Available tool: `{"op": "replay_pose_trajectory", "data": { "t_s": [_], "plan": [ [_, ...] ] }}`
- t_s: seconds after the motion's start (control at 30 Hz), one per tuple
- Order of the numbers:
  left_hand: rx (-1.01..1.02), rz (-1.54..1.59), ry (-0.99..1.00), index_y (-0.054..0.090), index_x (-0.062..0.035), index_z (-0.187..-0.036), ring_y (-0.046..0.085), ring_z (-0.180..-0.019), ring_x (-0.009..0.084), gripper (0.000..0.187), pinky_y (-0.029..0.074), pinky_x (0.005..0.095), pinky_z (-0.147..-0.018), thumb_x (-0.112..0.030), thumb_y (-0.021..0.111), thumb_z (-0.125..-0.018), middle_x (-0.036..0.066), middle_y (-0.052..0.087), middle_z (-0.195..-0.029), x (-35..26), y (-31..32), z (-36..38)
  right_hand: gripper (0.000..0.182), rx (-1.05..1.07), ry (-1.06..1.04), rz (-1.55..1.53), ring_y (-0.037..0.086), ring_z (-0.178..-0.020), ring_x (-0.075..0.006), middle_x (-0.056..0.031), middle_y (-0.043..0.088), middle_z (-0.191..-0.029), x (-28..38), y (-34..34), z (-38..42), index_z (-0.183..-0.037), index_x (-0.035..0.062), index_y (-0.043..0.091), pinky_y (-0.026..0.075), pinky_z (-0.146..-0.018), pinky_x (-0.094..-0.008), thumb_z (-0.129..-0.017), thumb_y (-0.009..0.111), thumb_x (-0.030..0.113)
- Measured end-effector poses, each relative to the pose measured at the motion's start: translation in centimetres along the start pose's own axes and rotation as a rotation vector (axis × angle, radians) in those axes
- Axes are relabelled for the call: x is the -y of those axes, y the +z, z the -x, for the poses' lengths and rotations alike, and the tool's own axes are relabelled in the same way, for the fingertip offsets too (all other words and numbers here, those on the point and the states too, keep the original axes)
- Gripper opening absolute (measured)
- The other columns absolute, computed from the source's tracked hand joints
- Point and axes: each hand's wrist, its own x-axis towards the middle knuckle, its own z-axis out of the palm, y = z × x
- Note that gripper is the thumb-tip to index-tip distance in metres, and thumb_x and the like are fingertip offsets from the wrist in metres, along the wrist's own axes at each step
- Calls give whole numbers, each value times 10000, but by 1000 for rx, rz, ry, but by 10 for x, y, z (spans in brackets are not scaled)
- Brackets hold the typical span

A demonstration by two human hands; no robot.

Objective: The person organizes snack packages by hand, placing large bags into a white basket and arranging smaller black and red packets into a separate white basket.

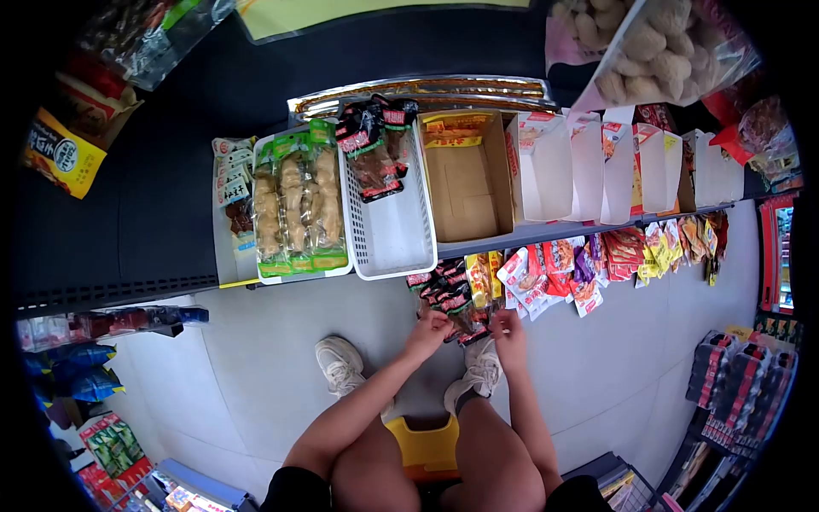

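Low in front of me, just below the shelf edge, several black-and-red snack packets (447, 288) lie bunched together. My left hand (431, 329) is closed at the left edge of a dark see-through snack packet (468, 322). At that packet's right edge, the fingers of my right hand (508, 329) are pinched together. Yellow snack packets (483, 277) lie just beyond my hands. Above them on the shelf, a white plastic basket (394, 252) has similar black packets (375, 145) at its far end.
A white basket of green-edged vacuum packs (299, 196) sits at left on the dark shelf (111, 230). An open brown carton (467, 192) and several white cartons (542, 171) run rightward. Colourful packets (554, 269) lie below. My shoes (341, 365) flank a yellow stool (424, 444).
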Motion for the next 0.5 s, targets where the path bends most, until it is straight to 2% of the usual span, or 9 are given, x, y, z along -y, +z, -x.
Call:
{"op": "replay_pose_trajectory", "data": {
  "t_s": [0.03,0.1,0.13,0.17,0.2,0.4,0.5],
  "plan": [
    [0,-6,-7,470,-21,-948,578,-712,179,328,458,290,-679,-243,601,-746,99,588,-794,9,4,-3,131,58,-20,26,539,-721,-135,-61,544,-806,-7,8,4,-902,17,503,452,-593,-258,-774,519,42],
    [-36,-62,20,402,-9,-1082,565,-790,203,485,454,291,-708,-252,621,-724,151,549,-932,36,12,-14,168,117,-30,50,549,-741,-152,-73,550,-827,-22,15,3,-926,12,515,458,-610,-266,-762,526,41],
    [-32,-65,13,402,-9,-1082,565,-790,203,485,454,291,-708,-252,621,-724,151,549,-932,42,14,-18,203,126,-95,135,553,-760,-164,-87,549,-854,-32,17,0,-958,9,513,460,-622,-269,-759,530,46],
    [-50,-51,-6,373,-5,-1120,548,-840,215,542,450,293,-726,-257,629,-715,172,509,-998,49,16,-23,239,136,-162,220,557,-778,-176,-101,548,-881,-40,19,-4,-989,6,511,462,-634,-273,-755,535,50],
    [-69,-36,-25,343,-1,-1158,531,-890,228,599,446,294,-744,-262,638,-706,194,468,-1065,48,17,-24,273,154,-143,203,555,-801,-225,-135,531,-920,-41,20,-5,-1008,4,497,460,-649,-287,-743,542,53],
    [-14,49,-103,282,13,-1187,500,-936,223,658,429,300,-785,-264,639,-709,193,447,-1083,42,20,-22,349,152,-164,299,526,-843,-313,-170,513,-963,-43,30,-6,-1046,9,466,414,-753,-357,-710,551,55],
    [6,147,-72,240,8,-1203,499,-927,215,688,424,295,-788,-263,639,-712,189,456,-1066,57,23,-29,363,131,-258,350,522,-845,-309,-165,524,-943,-47,36,-9,-1048,0,462,403,-761,-363,-703,558,62]
  ]
}}
